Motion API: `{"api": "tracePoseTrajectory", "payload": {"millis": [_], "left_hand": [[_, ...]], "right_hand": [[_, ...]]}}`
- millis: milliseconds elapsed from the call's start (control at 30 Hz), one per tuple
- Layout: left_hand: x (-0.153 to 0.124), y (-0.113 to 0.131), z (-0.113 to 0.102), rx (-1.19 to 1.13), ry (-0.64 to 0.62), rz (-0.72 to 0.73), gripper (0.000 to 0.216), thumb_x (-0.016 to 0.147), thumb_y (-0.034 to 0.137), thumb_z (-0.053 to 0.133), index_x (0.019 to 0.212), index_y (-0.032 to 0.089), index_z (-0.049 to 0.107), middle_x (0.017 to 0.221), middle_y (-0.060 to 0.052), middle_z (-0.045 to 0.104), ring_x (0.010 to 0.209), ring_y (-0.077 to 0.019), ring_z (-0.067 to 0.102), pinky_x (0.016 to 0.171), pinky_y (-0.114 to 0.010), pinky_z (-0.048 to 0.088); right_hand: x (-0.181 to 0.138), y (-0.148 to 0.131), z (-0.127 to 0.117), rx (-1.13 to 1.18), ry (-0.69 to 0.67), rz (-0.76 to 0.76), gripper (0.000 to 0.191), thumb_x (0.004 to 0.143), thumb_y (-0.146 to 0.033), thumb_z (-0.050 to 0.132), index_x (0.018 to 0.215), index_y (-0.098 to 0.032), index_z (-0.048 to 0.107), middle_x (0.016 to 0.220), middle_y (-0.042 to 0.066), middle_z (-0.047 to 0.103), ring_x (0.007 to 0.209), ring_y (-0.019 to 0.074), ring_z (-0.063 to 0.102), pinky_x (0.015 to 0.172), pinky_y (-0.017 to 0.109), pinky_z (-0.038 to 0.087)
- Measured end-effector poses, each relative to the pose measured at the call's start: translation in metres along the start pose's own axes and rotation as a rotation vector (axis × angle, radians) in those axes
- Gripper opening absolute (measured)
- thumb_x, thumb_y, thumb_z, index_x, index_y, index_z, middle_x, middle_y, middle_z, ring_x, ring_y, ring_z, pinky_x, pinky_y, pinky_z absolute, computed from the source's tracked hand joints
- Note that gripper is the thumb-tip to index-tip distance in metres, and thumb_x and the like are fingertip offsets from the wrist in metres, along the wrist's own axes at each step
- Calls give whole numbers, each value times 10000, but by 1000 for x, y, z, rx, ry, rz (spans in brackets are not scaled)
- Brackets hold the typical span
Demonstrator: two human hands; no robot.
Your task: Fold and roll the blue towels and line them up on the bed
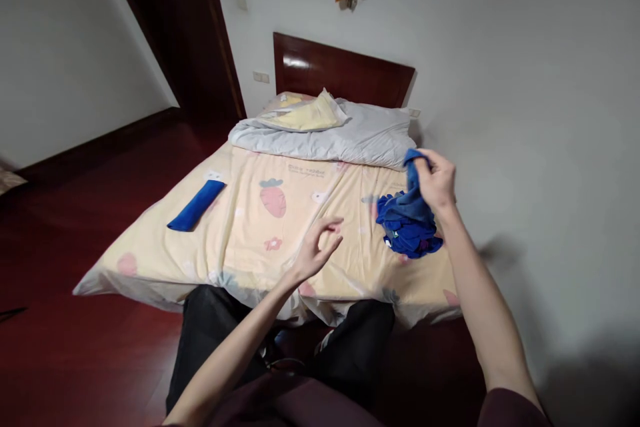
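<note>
My right hand [439, 177] pinches the top of a blue cloth [417, 197] and holds it up. The lower end of that cloth hangs onto a heap of crumpled blue cloths [410, 238] at the right side of the bed. My left hand [319, 247] hovers over the middle of the bed, fingers parted and curved, with nothing in it. Over on the left of the bedspread lies a neatly folded blue cloth [197, 205], long and narrow, apart from both hands.
The bed [250, 240] has a pale yellow printed cover and stands against a wooden headboard [340, 67]. A folded grey-and-yellow quilt [320, 140] lies at its far end. The white wall [530, 147] runs close along the right. Dark red flooring [75, 347] extends left.
</note>
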State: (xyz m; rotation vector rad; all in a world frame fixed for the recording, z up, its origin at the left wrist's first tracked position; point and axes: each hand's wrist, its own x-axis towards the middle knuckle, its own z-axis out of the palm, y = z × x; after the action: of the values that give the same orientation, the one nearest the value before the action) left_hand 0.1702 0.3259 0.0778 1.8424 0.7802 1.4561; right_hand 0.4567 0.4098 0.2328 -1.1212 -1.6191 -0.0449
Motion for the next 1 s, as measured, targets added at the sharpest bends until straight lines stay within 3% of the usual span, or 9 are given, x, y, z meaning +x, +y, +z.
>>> {"api": "tracePoseTrajectory", "payload": {"millis": [100, 167, 300, 433, 533, 733, 833, 1000], "left_hand": [[39, 44, -31, 113, 20, 210, 523, 978, 410, 661, 1454, 252, 511, 1522, -163, 509, 1427, -285, 491, 1154, -479, 461], [42, 61, -52, 178, -62, 251, 535, 969, 395, 678, 1458, 248, 517, 1517, -164, 521, 1429, -295, 495, 1168, -473, 451], [12, 58, -88, 233, -258, 125, 307, 1003, 304, 609, 1295, 213, 640, 1193, -109, 725, 1099, -226, 704, 963, -332, 572], [-11, 45, -115, 338, -334, 42, 260, 1006, 188, 501, 1172, 204, 700, 1041, -64, 756, 937, -181, 731, 855, -267, 572], [-7, 48, -134, 426, -297, 47, 293, 991, 157, 459, 1123, 201, 717, 1004, -60, 758, 916, -180, 734, 819, -256, 569], [14, 63, -181, 611, -1, 95, 270, 968, 215, 496, 1072, 205, 745, 1024, -55, 779, 950, -203, 740, 900, -288, 568], [17, 65, -208, 708, 142, 55, 254, 963, 292, 530, 1035, 205, 758, 975, -52, 785, 902, -208, 741, 869, -281, 567], [8, 67, -246, 818, 271, 1, 274, 950, 384, 554, 960, 206, 762, 881, -41, 775, 793, -201, 725, 761, -261, 548]], "right_hand": [[-37, -84, 29, 142, -300, -18, 262, 953, -348, 627, 1106, -209, 787, 989, 47, 798, 979, 231, 751, 929, 346, 598], [-70, -123, 47, 223, -495, -32, 231, 958, -292, 621, 1096, -241, 800, 997, 27, 807, 975, 217, 761, 931, 322, 597], [-134, -145, 81, 362, -564, 67, 207, 963, -267, 620, 1067, -244, 796, 1047, 28, 808, 994, 207, 764, 951, 304, 579], [-179, -126, 108, 506, -585, 310, 190, 904, -297, 672, 1038, -194, 757, 975, 43, 791, 882, 193, 756, 811, 271, 587], [-199, -104, 119, 436, -613, 404, 176, 812, -195, 640, 963, -180, 731, 883, 19, 760, 787, 169, 717, 742, 247, 550], [-210, -49, 133, 27, -573, 327, 176, 709, -121, 503, 717, -190, 664, 673, 8, 666, 639, 162, 600, 643, 246, 445], [-226, -23, 148, -57, -589, 352, 203, 699, -119, 495, 733, -195, 681, 704, 28, 704, 670, 191, 649, 650, 250, 462], [-282, 11, 177, -185, -693, 368, 309, 678, -89, 522, 846, -197, 758, 814, 71, 783, 822, 257, 747, 766, 290, 541]]}}
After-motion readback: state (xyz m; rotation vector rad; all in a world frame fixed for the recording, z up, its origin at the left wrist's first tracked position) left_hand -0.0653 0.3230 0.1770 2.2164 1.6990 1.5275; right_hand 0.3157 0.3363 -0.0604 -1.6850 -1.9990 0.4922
